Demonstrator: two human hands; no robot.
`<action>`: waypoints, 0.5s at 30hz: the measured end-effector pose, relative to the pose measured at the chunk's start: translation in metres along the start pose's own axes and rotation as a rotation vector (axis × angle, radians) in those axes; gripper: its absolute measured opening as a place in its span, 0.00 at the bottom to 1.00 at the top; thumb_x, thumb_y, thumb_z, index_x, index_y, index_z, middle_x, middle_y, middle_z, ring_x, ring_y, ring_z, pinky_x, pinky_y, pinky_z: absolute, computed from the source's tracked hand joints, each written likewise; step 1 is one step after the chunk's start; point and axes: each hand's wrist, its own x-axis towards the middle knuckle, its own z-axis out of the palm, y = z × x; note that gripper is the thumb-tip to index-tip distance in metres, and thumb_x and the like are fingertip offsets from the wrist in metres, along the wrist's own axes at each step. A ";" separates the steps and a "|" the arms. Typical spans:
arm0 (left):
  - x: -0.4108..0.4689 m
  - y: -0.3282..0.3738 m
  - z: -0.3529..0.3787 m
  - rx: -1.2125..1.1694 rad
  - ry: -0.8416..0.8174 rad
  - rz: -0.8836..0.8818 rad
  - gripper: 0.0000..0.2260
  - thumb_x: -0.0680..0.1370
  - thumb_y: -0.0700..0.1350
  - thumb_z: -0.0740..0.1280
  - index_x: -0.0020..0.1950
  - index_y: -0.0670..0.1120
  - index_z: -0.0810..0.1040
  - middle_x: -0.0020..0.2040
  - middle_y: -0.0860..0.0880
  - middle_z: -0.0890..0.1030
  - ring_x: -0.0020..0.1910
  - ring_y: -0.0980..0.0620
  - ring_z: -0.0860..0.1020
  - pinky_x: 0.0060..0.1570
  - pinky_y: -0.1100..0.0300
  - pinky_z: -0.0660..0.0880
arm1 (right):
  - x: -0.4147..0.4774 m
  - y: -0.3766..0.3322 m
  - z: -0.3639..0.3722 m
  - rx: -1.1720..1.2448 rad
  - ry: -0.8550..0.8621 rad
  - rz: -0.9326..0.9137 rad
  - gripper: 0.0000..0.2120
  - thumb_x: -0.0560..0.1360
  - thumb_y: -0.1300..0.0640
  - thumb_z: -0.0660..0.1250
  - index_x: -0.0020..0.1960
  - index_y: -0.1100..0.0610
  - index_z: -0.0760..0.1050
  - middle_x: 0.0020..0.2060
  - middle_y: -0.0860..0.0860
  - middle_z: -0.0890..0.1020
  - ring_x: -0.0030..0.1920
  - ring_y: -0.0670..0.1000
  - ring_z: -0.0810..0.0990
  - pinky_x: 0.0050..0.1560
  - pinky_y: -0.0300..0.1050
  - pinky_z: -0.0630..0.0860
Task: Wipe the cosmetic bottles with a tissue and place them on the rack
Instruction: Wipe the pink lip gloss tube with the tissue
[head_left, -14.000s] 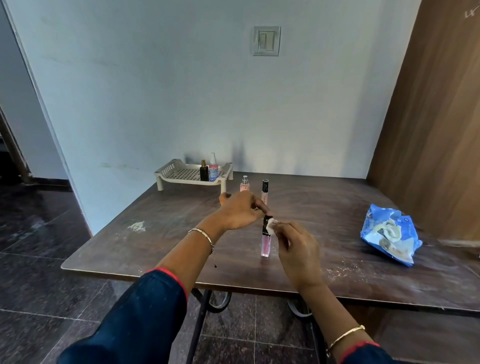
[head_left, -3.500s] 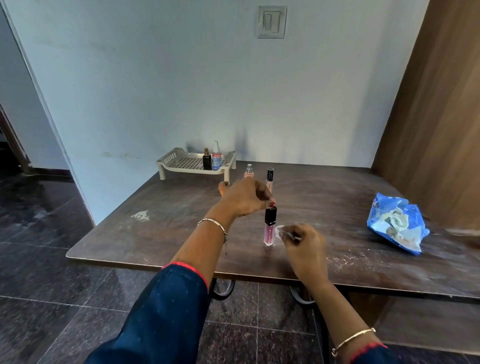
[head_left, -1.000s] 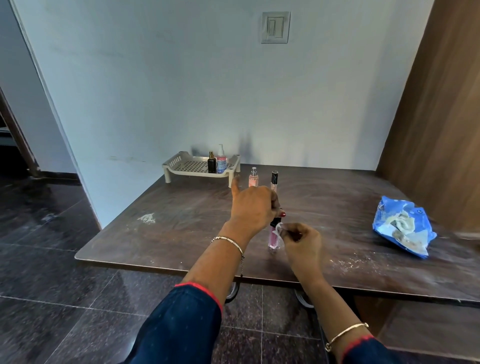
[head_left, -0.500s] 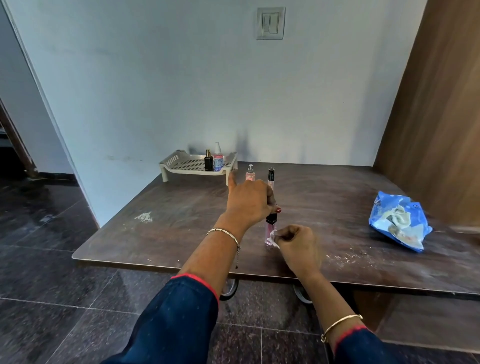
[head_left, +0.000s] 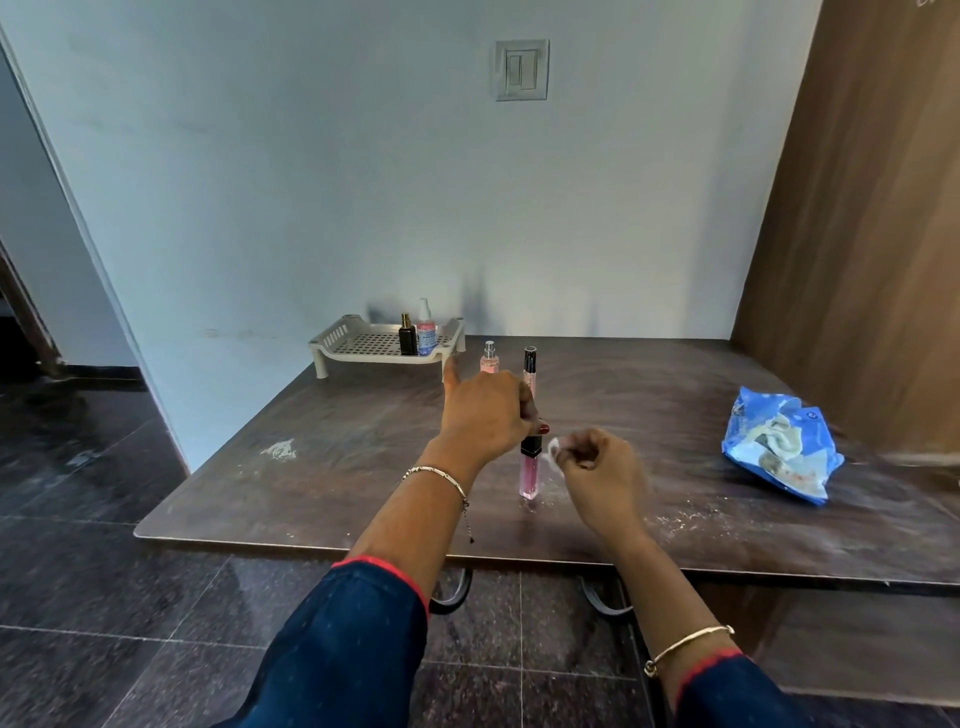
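Scuffed, dark wood-grain table (head_left: 363, 467), pale wall (head_left: 311, 182) behind. The left hand (head_left: 485, 415) pinches the black cap of an upright pink gloss tube (head_left: 529, 475) (base on the table); the blurred right hand (head_left: 597, 467) seemingly pinches a crumpled tissue (head_left: 555, 446) beside it.

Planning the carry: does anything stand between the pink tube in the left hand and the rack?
Nothing squarely. The spray bottle and second tube stand just right of the line from the pink tube to the rack; lifting likely clears them.
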 end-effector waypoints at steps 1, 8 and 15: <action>0.000 0.000 0.000 -0.006 0.001 0.000 0.06 0.73 0.55 0.70 0.39 0.54 0.80 0.42 0.57 0.84 0.51 0.56 0.80 0.73 0.46 0.41 | -0.001 -0.004 0.004 0.083 0.023 -0.009 0.06 0.72 0.59 0.72 0.40 0.49 0.77 0.36 0.43 0.82 0.39 0.43 0.80 0.38 0.33 0.73; 0.001 -0.006 -0.003 -0.020 -0.004 -0.028 0.08 0.72 0.57 0.70 0.39 0.54 0.80 0.43 0.57 0.83 0.51 0.55 0.79 0.71 0.47 0.47 | -0.013 0.003 0.029 0.104 0.024 -0.019 0.06 0.72 0.62 0.72 0.41 0.51 0.81 0.35 0.44 0.83 0.36 0.40 0.81 0.41 0.38 0.79; 0.003 -0.014 -0.002 -0.031 -0.015 -0.047 0.09 0.72 0.58 0.70 0.37 0.55 0.78 0.43 0.57 0.84 0.53 0.55 0.79 0.72 0.45 0.46 | -0.013 0.016 0.024 -0.087 -0.078 -0.046 0.03 0.69 0.62 0.74 0.39 0.55 0.83 0.35 0.46 0.84 0.35 0.41 0.80 0.40 0.38 0.79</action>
